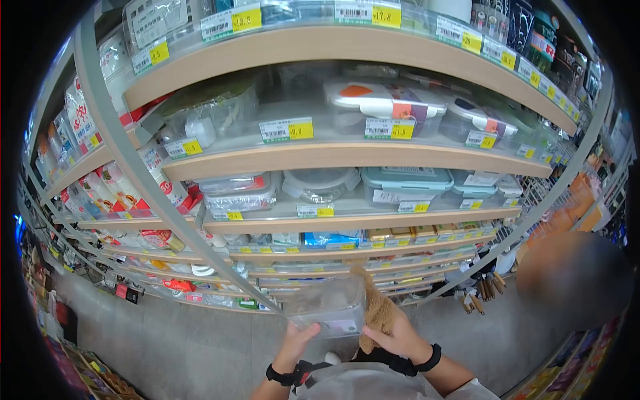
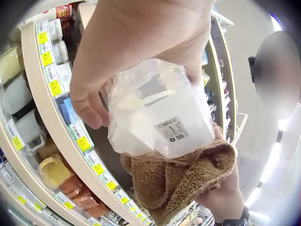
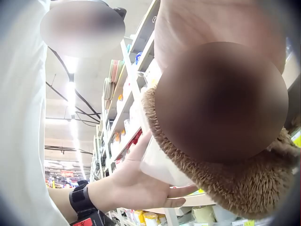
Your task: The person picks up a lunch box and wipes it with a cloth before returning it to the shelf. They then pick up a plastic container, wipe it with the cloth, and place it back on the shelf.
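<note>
A translucent plastic box point(image 1: 325, 301) in clear wrap is held up in front of the body, below the shelf fronts. My left hand point(image 1: 297, 341) grips its left side, with the thumb on the near face; in the left wrist view, the fingers curl round the box point(image 2: 178, 125), which bears a white barcode label point(image 2: 172, 130). A fluffy brown cloth point(image 1: 377, 312) is in my right hand point(image 1: 400, 333), pressed along the box's right side. The right thumb lies at the box's near corner. In the right wrist view a dark blurred patch covers part of the cloth point(image 3: 235, 186).
Store shelves point(image 1: 360, 157) with price tags rise ahead, bearing lidded food containers point(image 1: 407, 181) and wrapped goods. A slanting grey shelf post point(image 1: 157, 180) stands to the left. Wooden-handled utensils point(image 1: 477, 300) hang at the right. Grey floor point(image 1: 200, 340) lies below.
</note>
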`<state>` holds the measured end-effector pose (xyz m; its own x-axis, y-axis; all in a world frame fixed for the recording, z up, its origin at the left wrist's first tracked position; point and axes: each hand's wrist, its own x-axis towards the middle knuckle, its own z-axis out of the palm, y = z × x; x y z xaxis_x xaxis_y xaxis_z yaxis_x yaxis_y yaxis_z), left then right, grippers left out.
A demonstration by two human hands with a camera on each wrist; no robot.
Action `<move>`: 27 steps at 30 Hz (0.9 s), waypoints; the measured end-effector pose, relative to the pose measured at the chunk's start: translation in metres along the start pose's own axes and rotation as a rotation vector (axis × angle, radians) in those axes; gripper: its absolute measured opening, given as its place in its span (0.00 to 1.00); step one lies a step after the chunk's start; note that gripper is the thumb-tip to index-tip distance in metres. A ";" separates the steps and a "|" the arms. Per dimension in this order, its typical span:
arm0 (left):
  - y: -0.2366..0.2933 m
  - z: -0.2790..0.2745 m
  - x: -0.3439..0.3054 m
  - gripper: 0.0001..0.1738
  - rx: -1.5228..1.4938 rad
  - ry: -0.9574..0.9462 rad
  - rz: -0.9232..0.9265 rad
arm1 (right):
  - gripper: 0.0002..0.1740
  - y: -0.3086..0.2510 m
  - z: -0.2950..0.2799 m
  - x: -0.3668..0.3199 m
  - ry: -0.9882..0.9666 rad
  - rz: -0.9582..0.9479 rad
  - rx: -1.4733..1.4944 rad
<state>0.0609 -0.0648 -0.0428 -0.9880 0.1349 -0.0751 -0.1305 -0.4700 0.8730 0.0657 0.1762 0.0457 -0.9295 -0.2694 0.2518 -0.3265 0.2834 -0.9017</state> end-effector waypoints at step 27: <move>-0.005 0.031 -0.027 0.50 0.090 0.012 0.194 | 0.31 0.046 -0.014 -0.074 0.127 -0.012 0.242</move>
<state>0.0907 -0.0389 -0.0300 -0.9949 0.0391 0.0930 0.0692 -0.4064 0.9111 0.1165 0.2219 -0.0096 -0.9449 -0.1498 0.2912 -0.3012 0.0488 -0.9523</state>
